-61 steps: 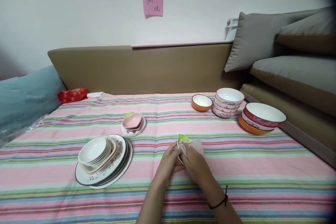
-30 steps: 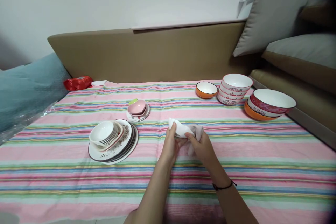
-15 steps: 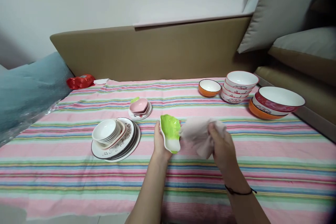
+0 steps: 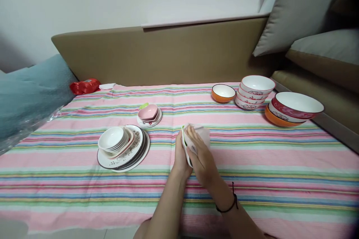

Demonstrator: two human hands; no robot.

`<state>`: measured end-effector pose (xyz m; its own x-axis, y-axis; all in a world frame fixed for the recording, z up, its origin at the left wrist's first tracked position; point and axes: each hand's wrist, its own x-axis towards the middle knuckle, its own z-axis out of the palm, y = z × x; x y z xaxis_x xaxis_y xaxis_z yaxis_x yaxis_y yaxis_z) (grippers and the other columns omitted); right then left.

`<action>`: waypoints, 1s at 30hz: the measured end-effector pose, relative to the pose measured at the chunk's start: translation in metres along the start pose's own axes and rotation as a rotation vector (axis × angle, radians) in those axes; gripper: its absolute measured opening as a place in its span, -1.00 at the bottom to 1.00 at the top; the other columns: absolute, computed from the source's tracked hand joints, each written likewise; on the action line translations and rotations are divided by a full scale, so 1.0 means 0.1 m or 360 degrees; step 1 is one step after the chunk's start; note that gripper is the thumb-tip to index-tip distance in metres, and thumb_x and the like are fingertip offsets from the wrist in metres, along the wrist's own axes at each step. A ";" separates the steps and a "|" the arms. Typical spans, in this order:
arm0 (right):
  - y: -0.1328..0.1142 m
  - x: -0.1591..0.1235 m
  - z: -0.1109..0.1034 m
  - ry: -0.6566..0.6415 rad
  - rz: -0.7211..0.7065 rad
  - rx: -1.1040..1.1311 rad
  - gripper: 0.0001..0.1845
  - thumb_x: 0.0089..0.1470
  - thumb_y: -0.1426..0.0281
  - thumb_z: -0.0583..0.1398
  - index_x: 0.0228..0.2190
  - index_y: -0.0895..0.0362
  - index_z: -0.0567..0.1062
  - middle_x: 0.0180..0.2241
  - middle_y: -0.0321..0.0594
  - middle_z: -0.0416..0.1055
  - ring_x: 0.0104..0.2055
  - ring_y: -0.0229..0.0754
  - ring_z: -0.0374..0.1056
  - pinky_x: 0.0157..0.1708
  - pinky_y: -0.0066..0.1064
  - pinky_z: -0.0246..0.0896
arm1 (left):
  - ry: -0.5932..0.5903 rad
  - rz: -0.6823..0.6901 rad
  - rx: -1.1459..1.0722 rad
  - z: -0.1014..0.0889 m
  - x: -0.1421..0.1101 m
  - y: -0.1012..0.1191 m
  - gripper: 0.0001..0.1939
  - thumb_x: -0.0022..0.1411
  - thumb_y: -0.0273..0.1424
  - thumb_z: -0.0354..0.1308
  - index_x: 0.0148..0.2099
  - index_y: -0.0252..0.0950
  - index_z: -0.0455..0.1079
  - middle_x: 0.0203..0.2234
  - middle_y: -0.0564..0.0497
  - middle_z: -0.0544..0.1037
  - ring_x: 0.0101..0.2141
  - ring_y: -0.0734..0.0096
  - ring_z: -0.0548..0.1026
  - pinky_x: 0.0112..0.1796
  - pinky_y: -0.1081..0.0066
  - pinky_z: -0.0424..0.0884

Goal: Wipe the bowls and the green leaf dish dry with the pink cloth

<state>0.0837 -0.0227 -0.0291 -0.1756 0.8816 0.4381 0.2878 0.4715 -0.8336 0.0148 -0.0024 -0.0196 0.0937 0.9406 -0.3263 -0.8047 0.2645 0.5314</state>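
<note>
My left hand (image 4: pixel 179 157) grips a small green, leaf-shaped dish (image 4: pixel 184 142) on edge above the striped tablecloth (image 4: pixel 252 164); only its white rim and a sliver of green show. My right hand (image 4: pixel 200 157) presses a pale cloth (image 4: pixel 202 134) flat against the dish's inner face, fingers stretched over it. A black band circles my right wrist. Both hands meet at the middle of the table.
A stack of plates and small white dishes (image 4: pixel 123 145) lies left of my hands, with a pink dish on saucers (image 4: pixel 148 114) behind it. At the far right stand an orange bowl (image 4: pixel 223 93), stacked bowls (image 4: pixel 255 91) and large bowls (image 4: pixel 294 108). A red bag (image 4: pixel 84 86) lies far left.
Half a second ago the dish's green face was open to view and the cloth hung apart in my right hand. Now the cloth is pressed back onto the dish, hands together.
</note>
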 end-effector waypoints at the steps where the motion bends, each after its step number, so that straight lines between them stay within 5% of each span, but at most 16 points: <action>1: -0.02 -0.01 0.01 -0.0063 0.0013 0.0010 -0.43 0.25 0.34 -0.03 0.27 0.10 0.12 0.32 -0.18 -0.01 0.37 -0.10 -0.12 0.34 -0.08 -0.24 | 0.0011 -0.0020 -0.0012 -0.01 0.01 0.01 -0.51 0.24 -0.06 -0.05 -0.08 -0.34 0.47 -0.24 -0.07 0.59 -0.09 0.24 0.51 -0.06 0.35 0.40; 8: -0.19 -0.06 -0.07 -0.0244 0.0072 0.0025 -0.44 0.22 0.39 0.00 0.24 0.08 0.18 0.26 -0.19 0.15 0.31 -0.10 0.05 0.29 -0.15 -0.04 | -0.0045 -0.0026 0.0006 -0.10 0.09 0.09 -0.45 0.14 0.05 0.00 -0.18 -0.34 0.45 -0.39 -0.06 0.56 -0.33 0.28 0.54 -0.20 0.30 0.46; 15: -0.21 -0.20 0.09 -0.0265 -0.0209 -0.0214 -0.41 0.17 0.47 0.01 0.24 0.18 0.15 0.24 -0.06 0.18 0.29 -0.07 0.08 0.30 -0.05 -0.09 | 0.0097 0.0129 -0.0133 -0.12 0.13 0.31 -0.46 0.12 0.01 0.05 -0.05 -0.32 0.42 -0.17 -0.13 0.57 -0.11 0.17 0.53 -0.08 0.24 0.43; 21: -0.26 -0.24 0.11 -0.0206 -0.0297 -0.0276 -0.49 0.15 0.50 0.01 0.14 0.22 0.28 0.14 0.01 0.32 0.20 -0.05 0.21 0.25 -0.02 0.03 | 0.0148 0.0050 -0.0385 -0.15 0.16 0.41 -0.50 0.12 -0.11 0.13 -0.03 -0.38 0.42 -0.18 -0.18 0.57 -0.17 0.14 0.55 -0.08 0.20 0.42; 26: -0.23 -0.25 -0.01 -0.0017 -0.0161 0.0041 -0.68 0.19 0.42 0.01 -0.12 0.11 0.50 -0.15 -0.12 0.52 -0.03 -0.07 0.41 0.08 -0.12 0.25 | 0.0116 -0.0011 -0.0399 -0.12 0.15 0.36 -0.56 0.17 -0.13 0.10 -0.07 -0.37 0.45 -0.28 -0.16 0.58 -0.23 0.14 0.56 -0.12 0.19 0.44; 30: -0.05 -0.20 -0.08 0.0499 0.0378 0.0508 -0.67 0.17 0.19 0.07 -0.43 0.10 0.53 -0.50 -0.24 0.47 -0.34 -0.10 0.46 -0.31 -0.27 0.40 | 0.0067 -0.0035 -0.0301 -0.05 0.11 0.36 -0.57 0.19 -0.12 0.07 -0.08 -0.35 0.45 -0.26 -0.16 0.58 -0.21 0.11 0.55 -0.16 0.18 0.46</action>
<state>0.0933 -0.0423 -0.0307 0.1652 0.9506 0.2630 -0.0250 0.2706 -0.9624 -0.0160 0.0165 -0.0082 0.0907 0.9242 -0.3709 -0.8989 0.2363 0.3689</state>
